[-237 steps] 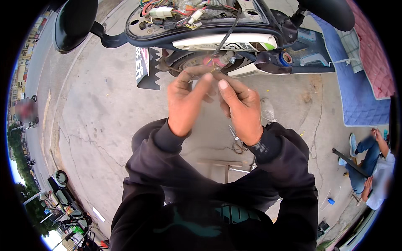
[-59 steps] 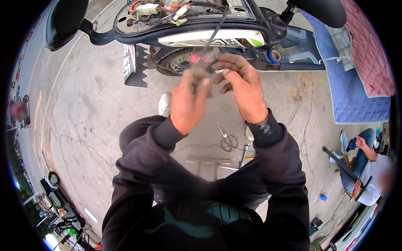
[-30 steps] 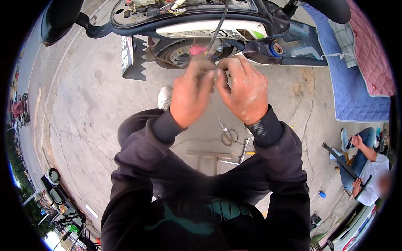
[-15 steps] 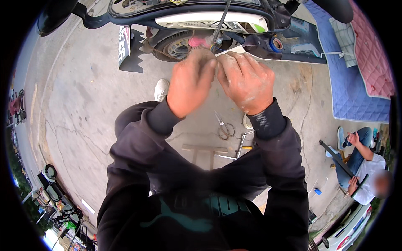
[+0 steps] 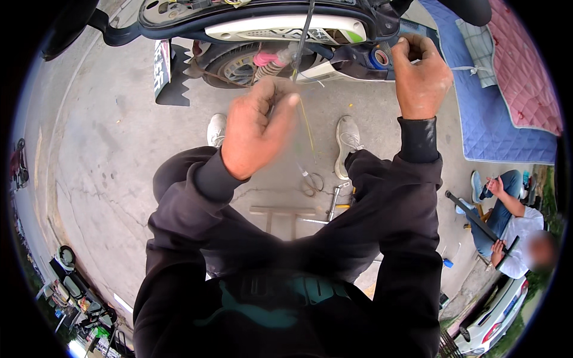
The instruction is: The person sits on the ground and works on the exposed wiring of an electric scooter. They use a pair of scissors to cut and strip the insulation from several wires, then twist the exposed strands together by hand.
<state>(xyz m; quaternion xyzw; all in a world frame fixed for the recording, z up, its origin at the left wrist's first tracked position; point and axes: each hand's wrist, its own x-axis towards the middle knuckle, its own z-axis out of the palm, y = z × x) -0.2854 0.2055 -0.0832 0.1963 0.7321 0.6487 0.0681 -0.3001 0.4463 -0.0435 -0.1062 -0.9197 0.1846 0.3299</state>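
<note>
In front of me, my left hand (image 5: 259, 125) is closed below the shock absorber (image 5: 270, 68), with its pink upper part and coil spring. Just beside its fingers hangs a black cable (image 5: 303, 45) with a thin yellow wire (image 5: 307, 122) trailing downward. What those fingers grip is hidden. Farther right, my right hand (image 5: 425, 77) is raised over the floorboard, thumb and fingers curled together in a pinch; anything between them is too small to make out. A blue tape roll (image 5: 374, 58) with a tan core rests on the scooter (image 5: 280, 30) just left of that hand.
On the ground between my feet lie scissors (image 5: 311, 185), a T-shaped socket wrench (image 5: 334, 203) and a wooden stool-like frame (image 5: 282, 210). Blue quilted fabric (image 5: 507, 140) hangs at the right. A seated person (image 5: 519, 230) holds a long dark bar at the far right.
My right hand has left the cable and moved right, up past the tape roll. My left hand has dropped slightly away from the cable's end. The view has shifted a little.
</note>
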